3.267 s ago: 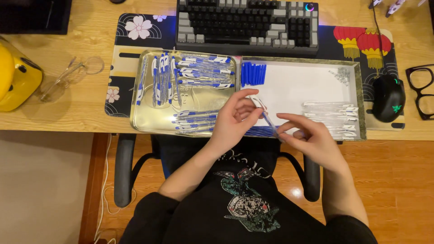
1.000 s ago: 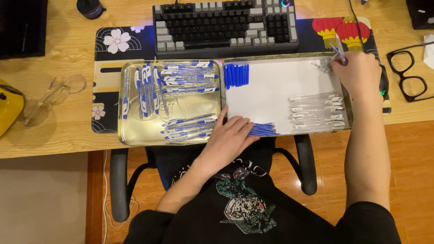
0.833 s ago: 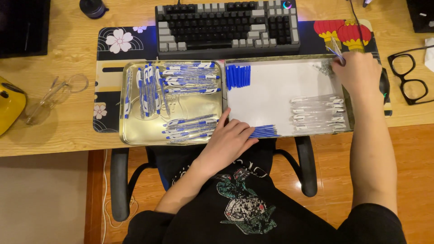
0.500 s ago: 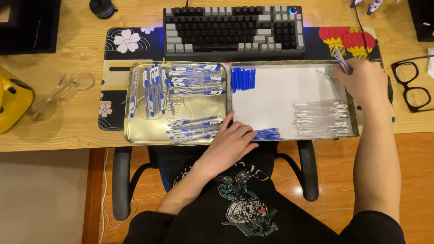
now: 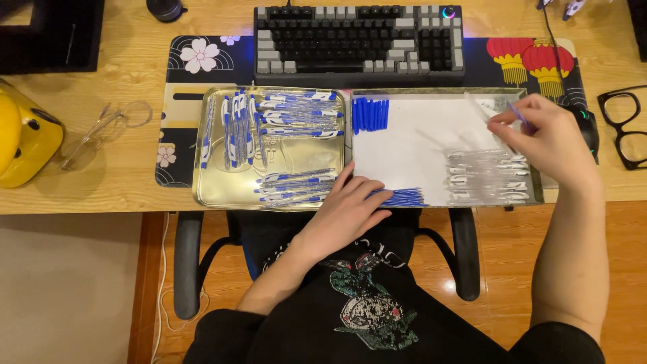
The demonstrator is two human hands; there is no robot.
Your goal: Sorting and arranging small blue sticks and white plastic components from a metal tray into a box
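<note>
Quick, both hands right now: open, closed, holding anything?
Left hand: open, flat on the tray edge, holding nothing.
Right hand: fingers pinched on a thin blue-tipped pen part.

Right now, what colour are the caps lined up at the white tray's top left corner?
Blue: the row of pen caps stands out against the white tray in the head view.

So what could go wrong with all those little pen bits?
The blue refills lie at the near edge of the white tray, right where the left hand rests; a nudge might push some off onto the floor. The right hand, pinching a thin piece, hovers over the clear barrels and could knock their rows askew. The black mouse sits close behind that hand and might get bumped.
</note>
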